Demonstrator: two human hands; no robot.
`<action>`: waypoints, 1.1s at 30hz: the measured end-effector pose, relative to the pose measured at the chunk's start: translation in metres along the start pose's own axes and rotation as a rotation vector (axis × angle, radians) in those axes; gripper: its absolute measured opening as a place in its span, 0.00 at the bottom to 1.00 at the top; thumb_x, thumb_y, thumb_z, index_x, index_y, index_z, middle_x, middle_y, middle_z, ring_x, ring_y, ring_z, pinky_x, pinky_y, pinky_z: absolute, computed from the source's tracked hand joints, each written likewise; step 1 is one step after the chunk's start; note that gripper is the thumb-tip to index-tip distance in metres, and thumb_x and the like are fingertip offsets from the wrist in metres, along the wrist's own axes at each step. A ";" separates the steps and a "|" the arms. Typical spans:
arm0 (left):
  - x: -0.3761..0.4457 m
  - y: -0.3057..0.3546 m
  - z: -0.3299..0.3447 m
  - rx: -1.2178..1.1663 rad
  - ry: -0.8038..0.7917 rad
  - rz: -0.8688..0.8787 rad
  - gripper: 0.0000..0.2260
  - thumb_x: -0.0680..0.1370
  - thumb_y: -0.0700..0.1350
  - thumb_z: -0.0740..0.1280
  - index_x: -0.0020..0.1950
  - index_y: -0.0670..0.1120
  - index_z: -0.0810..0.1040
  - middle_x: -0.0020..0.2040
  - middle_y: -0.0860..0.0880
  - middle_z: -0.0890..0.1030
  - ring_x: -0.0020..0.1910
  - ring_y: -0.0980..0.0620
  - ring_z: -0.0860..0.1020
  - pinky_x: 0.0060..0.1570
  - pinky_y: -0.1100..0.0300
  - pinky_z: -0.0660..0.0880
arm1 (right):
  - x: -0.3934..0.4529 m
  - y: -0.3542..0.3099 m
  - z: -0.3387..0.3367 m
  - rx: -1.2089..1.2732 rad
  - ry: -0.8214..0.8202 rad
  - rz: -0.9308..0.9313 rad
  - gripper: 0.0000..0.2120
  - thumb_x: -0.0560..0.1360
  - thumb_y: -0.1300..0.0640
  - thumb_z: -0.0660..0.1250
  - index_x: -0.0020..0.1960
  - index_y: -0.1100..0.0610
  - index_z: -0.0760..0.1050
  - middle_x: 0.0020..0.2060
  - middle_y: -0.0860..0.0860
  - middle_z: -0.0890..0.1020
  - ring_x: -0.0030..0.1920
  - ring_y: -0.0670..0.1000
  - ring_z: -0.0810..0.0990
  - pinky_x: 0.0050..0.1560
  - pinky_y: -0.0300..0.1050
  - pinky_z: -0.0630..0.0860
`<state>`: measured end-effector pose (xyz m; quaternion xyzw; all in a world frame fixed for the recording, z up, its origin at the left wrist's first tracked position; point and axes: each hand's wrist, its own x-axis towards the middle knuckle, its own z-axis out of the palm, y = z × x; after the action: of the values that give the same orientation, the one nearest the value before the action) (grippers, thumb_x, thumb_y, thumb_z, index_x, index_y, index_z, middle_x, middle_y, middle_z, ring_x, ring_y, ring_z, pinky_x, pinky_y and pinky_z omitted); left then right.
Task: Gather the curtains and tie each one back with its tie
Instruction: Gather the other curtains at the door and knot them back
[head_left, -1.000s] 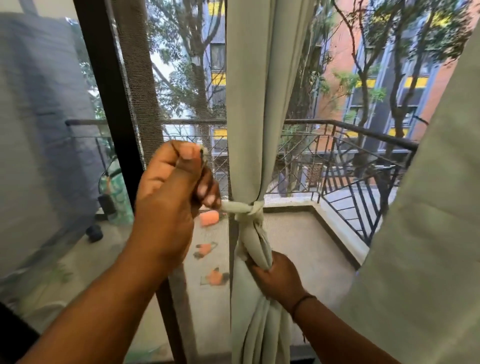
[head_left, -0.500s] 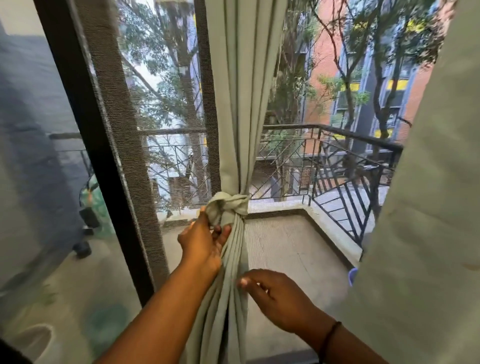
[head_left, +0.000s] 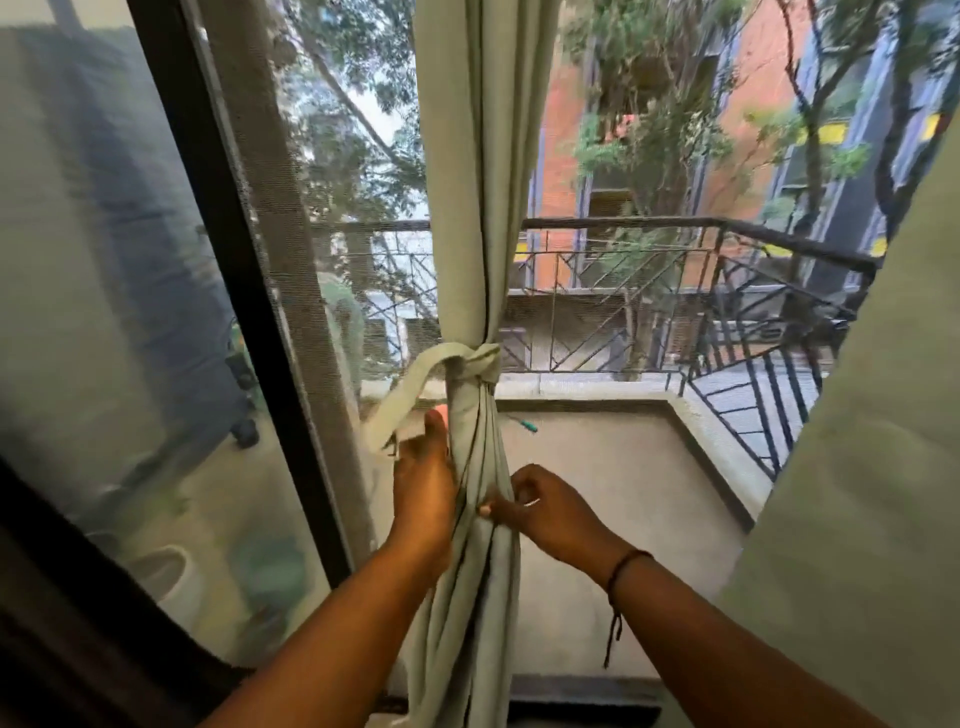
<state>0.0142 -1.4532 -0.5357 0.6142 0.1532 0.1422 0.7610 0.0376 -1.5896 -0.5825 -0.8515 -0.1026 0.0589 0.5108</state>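
Note:
A pale green curtain (head_left: 475, 182) hangs gathered in the middle of the window. A matching fabric tie (head_left: 467, 361) is knotted around it, and a loose end of the tie (head_left: 400, 410) droops to the left. My left hand (head_left: 423, 491) presses against the left side of the bundle below the knot, with the loose end at its fingertips. My right hand (head_left: 540, 512) pinches a fold of the curtain on the right side. A second pale green curtain (head_left: 872, 467) fills the right edge of the view and hangs loose.
A dark window frame (head_left: 244, 291) and a mesh screen strip (head_left: 280, 234) stand left of the curtain. Beyond lie a concrete balcony floor (head_left: 613, 493) and a black metal railing (head_left: 753, 312). A white pot (head_left: 176, 577) sits behind the glass at lower left.
My left hand dropped from high beside the knot to the bundle below it. My right hand shifted from gripping under the knot to pinching a fold. The tie's loose end now hangs left.

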 end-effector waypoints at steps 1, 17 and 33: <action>-0.006 -0.004 -0.005 0.076 0.017 0.119 0.14 0.76 0.61 0.61 0.50 0.52 0.74 0.46 0.52 0.80 0.47 0.53 0.78 0.49 0.58 0.75 | -0.001 0.003 0.003 -0.016 -0.011 -0.019 0.21 0.66 0.39 0.73 0.44 0.54 0.72 0.36 0.48 0.75 0.37 0.46 0.73 0.38 0.42 0.69; -0.031 -0.055 -0.059 0.379 0.138 0.187 0.08 0.82 0.47 0.55 0.46 0.51 0.70 0.42 0.51 0.76 0.46 0.48 0.75 0.53 0.49 0.74 | -0.040 0.032 0.043 0.216 -0.035 -0.103 0.03 0.75 0.54 0.69 0.47 0.52 0.78 0.42 0.47 0.82 0.38 0.43 0.80 0.40 0.35 0.76; -0.021 -0.014 -0.174 0.751 -0.309 0.441 0.24 0.71 0.58 0.61 0.65 0.53 0.65 0.55 0.52 0.78 0.50 0.54 0.78 0.49 0.63 0.71 | -0.079 -0.034 0.035 -0.005 -0.013 0.044 0.06 0.77 0.58 0.66 0.42 0.51 0.78 0.40 0.50 0.82 0.38 0.47 0.79 0.40 0.40 0.73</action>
<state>-0.0753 -1.3096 -0.5832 0.8792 -0.0555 0.1420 0.4514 -0.0507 -1.5624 -0.5690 -0.8545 -0.0873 0.0754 0.5064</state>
